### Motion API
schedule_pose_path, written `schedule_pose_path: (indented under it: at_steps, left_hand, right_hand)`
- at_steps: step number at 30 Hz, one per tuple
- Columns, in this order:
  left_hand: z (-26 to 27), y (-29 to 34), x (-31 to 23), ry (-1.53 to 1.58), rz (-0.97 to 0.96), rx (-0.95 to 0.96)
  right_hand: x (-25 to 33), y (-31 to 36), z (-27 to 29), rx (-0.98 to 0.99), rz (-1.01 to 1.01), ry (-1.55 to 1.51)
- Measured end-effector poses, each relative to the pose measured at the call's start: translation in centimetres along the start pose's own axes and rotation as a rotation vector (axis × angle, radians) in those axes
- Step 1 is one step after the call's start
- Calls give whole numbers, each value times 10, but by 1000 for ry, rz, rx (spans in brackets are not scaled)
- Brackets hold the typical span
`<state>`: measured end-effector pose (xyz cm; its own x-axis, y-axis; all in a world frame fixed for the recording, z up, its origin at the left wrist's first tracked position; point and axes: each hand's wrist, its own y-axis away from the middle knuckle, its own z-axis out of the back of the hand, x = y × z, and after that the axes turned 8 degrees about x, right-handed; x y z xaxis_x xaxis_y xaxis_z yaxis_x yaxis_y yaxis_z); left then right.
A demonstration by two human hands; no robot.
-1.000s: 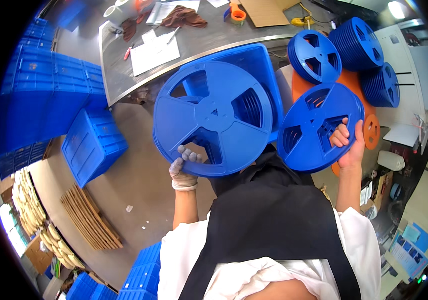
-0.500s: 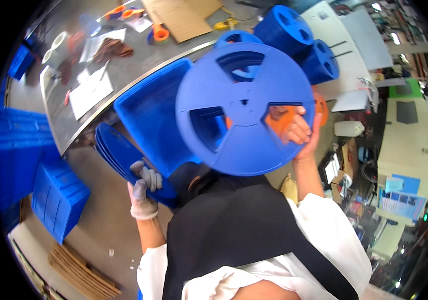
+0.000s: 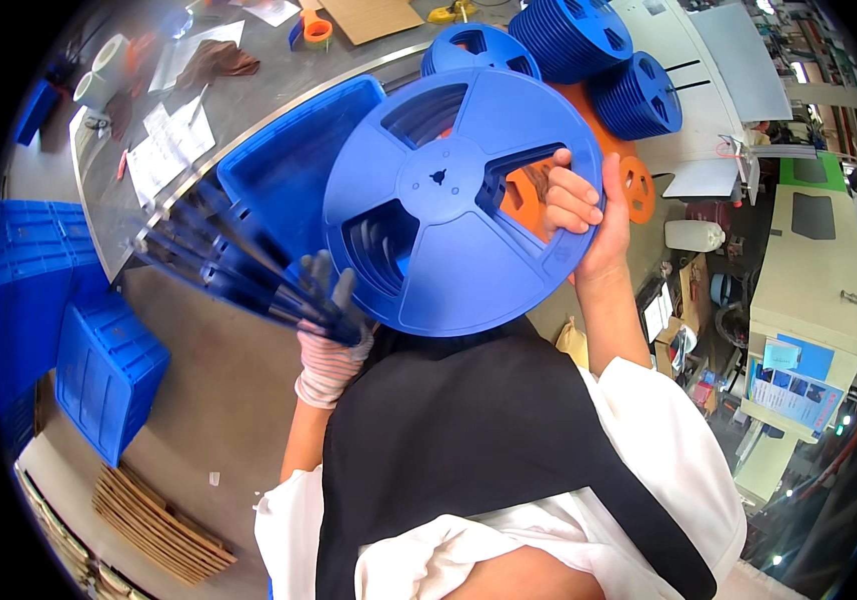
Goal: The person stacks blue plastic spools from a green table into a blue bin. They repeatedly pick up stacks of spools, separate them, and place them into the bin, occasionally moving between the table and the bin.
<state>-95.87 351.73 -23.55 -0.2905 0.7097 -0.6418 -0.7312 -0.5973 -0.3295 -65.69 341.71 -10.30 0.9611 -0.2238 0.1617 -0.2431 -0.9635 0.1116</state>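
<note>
A large blue reel (image 3: 459, 270) with cut-out windows faces up in front of my chest; further layers show through its windows. My bare right hand (image 3: 604, 230) grips its right rim, fingers through a window and thumb outside. My left hand (image 3: 329, 350), in a striped, grey-fingered glove, is closed on the near end of several blue reels (image 3: 239, 265). Those are tilted nearly edge-on, fanned apart and blurred by motion. Behind both lots is an open blue bin (image 3: 264, 165), its inside partly hidden by the reels.
Stacked blue reels (image 3: 574, 45) stand at the far side, beside orange reels (image 3: 639, 190). On the grey table (image 3: 279, 85) lie papers (image 3: 169, 150), a brown cloth (image 3: 217, 62) and an orange tape dispenser (image 3: 317, 32). Blue crates (image 3: 109, 375) and flattened cardboard (image 3: 159, 525) are at the left.
The large reel in my right hand has shifted slightly left and tilted. My left hand has moved right and slightly up, and its reels have swung and fanned apart.
</note>
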Motion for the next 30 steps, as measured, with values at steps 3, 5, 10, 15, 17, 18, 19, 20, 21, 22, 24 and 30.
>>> schedule_pose_path:
  at_steps: [3, 5, 10, 15, 17, 18, 19, 20, 21, 22, 24, 30]
  left_hand:
    - [1, 1, -8, 177, 0, 115]
    - [1, -2, -8, 322, -56, 171]
    - [-10, 6, -8, 718, 39, 253]
    - [24, -11, -18, 1288, 552, 270]
    - [27, -12, 4, 1591, 513, 84]
    - [35, -14, 12, 1686, 554, 27]
    - [35, -11, 24, 1808, 620, -162]
    - [31, -1, 45, 1928, 608, -252]
    - [27, 12, 63, 1970, 639, -374]
    - [23, 24, 76, 2010, 670, -503]
    - [17, 48, 90, 2013, 597, -630]
    - [17, 94, 103, 2095, 385, -736]
  right_hand:
    - [-7, -13, -5, -125, -53, -81]
    - [-9, -21, -8, -171, -84, -93]
    - [-12, -42, -7, -235, -117, 122]
    - [-18, -60, -2, -402, -118, 448]
    - [-11, -49, 9, -453, -130, 576]
    - [-6, -41, 19, -434, -139, 611]
    - [-3, -32, 25, -464, -121, 690]
    - [-1, -25, 29, -513, -101, 746]
    - [0, -17, 35, -546, -78, 796]
    - [1, -11, 39, -582, -59, 846]
    - [1, -3, 47, -598, 39, 1005]
    - [10, 12, 64, -722, 47, 1032]
